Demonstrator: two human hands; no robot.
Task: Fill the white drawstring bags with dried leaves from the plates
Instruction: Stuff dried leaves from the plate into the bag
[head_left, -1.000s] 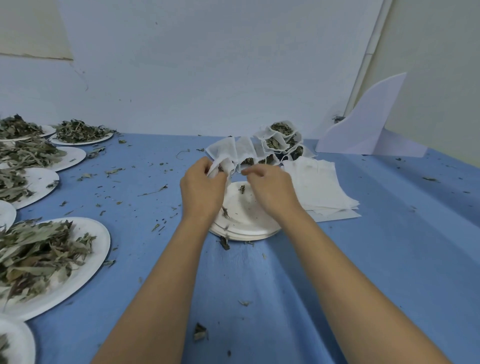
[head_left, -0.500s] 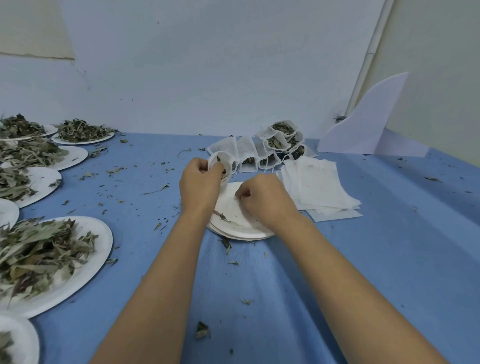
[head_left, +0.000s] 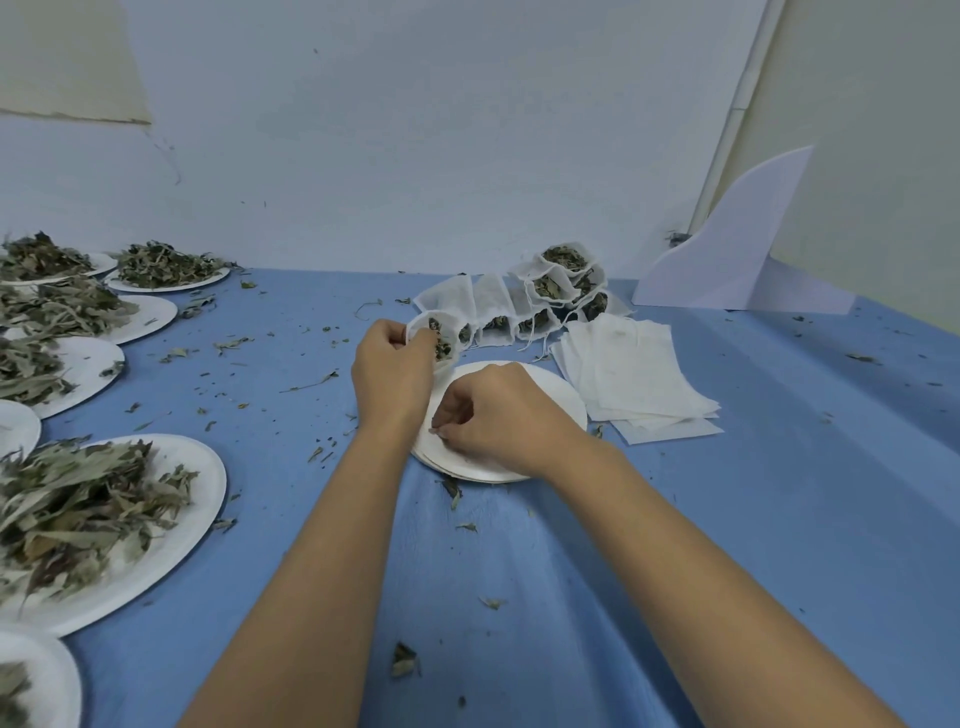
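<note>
Leaf plate (head_left: 210, 488): heaped with dried leaves (head_left: 78, 499), near left.
Right hand (head_left: 498, 415): fingers curled, leaf scraps (head_left: 435, 431) pinched on the central plate (head_left: 563, 410).
Left hand (head_left: 389, 374): white drawstring bag (head_left: 444, 332) gripped open, part-filled, just beyond that plate.
Filled bags (head_left: 550, 291): piled behind.

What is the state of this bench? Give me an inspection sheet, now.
Surface: blue cloth, wrinkled.
Job's things: open bag with leaves inside; filled bags behind it; flat empty bags at right; leaf plates at left; white plate, nearly bare, in the middle.
Clutter: leaf crumbs scattered over the cloth.
Hands: left hand grips the open bag; right hand, fingers curled, on the white plate, catch too small to tell.
Cables: nothing seen.
Surroundings: pale wall; white board propped at right.
</note>
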